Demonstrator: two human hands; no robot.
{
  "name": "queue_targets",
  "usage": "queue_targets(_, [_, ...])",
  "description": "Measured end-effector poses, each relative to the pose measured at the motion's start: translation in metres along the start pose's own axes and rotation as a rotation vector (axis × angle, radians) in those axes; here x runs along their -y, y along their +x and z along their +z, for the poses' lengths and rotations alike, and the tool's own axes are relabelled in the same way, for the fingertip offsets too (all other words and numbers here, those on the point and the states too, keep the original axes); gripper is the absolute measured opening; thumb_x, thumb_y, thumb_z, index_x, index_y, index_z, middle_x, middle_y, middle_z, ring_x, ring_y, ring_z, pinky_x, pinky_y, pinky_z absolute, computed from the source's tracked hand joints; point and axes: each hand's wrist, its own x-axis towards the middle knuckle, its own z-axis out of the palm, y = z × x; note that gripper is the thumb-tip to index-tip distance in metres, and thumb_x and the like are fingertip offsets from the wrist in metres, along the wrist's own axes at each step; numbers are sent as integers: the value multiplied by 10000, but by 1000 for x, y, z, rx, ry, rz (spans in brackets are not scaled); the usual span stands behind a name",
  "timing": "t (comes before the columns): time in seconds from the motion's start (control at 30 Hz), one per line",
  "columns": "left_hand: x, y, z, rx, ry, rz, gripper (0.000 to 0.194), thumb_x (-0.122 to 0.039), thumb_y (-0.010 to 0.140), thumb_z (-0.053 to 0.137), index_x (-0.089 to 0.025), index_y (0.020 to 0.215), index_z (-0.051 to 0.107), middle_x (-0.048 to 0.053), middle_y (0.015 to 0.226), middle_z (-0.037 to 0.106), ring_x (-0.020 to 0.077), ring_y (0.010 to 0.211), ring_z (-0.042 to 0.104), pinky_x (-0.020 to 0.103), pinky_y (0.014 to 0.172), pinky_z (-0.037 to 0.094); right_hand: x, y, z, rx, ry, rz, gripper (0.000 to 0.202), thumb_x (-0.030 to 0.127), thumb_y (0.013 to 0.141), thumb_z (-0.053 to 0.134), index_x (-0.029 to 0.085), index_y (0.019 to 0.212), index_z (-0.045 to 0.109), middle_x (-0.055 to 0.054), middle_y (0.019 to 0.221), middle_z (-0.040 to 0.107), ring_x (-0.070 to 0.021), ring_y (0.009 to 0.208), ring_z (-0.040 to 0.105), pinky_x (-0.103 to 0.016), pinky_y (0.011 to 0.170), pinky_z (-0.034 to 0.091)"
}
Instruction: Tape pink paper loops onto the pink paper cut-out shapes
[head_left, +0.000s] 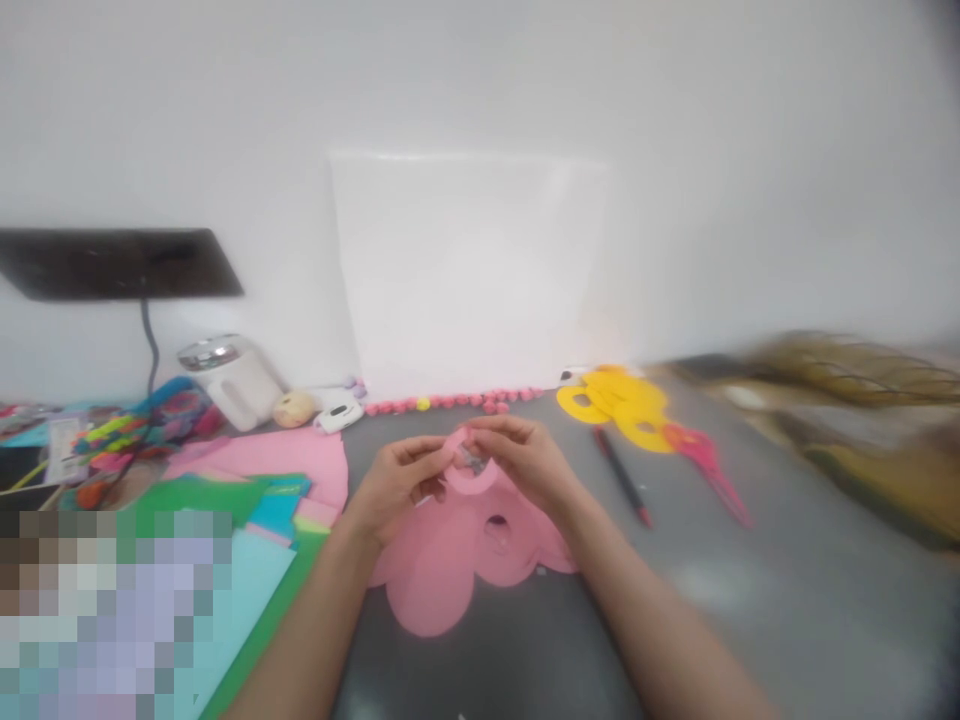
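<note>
Between my two hands is a pink paper ring [471, 484], held up above the grey table. My left hand [409, 480] pinches its left side with thumb and fingers. On the upper right, my right hand [517, 455] grips the same ring with closed fingertips. Small greyish detail shows inside the ring's opening, too blurred to name. Below the hands lie several pink paper circles [431, 590], overlapping one another; one has a hole cut in it.
Yellow paper rings [619, 400], a black-and-red pen [624, 478] and pink scissors [709, 470] lie right. Small pink rolled pieces [450, 402] line the wall. Coloured paper sheets [255, 570] cover the left. Behind them stands a white device [236, 385]; a dark panel [124, 265] is mounted above.
</note>
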Motion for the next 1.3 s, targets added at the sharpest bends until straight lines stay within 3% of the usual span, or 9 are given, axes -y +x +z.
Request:
queue_targets(0.4, [0, -1, 3, 32, 20, -5, 283, -280, 685, 726, -121, 918, 724, 83, 768, 660, 129, 652, 535, 221, 520, 402, 3, -4, 2, 32, -63, -27, 139, 263, 641, 749, 169, 671, 652, 5, 598, 641, -105, 558, 584, -248, 574, 463])
queue_targets(0.67, [-2, -1, 1, 1, 14, 5, 218, -282, 691, 721, -130, 847, 732, 85, 810, 677, 115, 627, 534, 220, 515, 400, 1, -2, 1, 62, -23, -33, 213, 306, 670, 730, 183, 842, 704, -51, 817, 708, -157, 725, 648, -308, 707, 498])
queue_targets(1.13, [-1, -2, 2, 52, 39, -8, 257, -307, 682, 728, -133, 871, 728, 82, 778, 670, 142, 673, 558, 230, 534, 413, 4, -4, 2, 26, -13, -25, 151, 253, 617, 762, 171, 676, 650, 2, 590, 641, -119, 564, 585, -261, 574, 462])
queue_targets(1.3, [-1, -1, 0, 40, 17, 9, 264, -296, 694, 721, -137, 904, 725, 87, 806, 675, 137, 655, 553, 226, 521, 405, 3, -4, 2, 42, -34, -5, 175, 297, 680, 717, 189, 818, 710, -31, 741, 693, -135, 667, 626, -283, 659, 492])
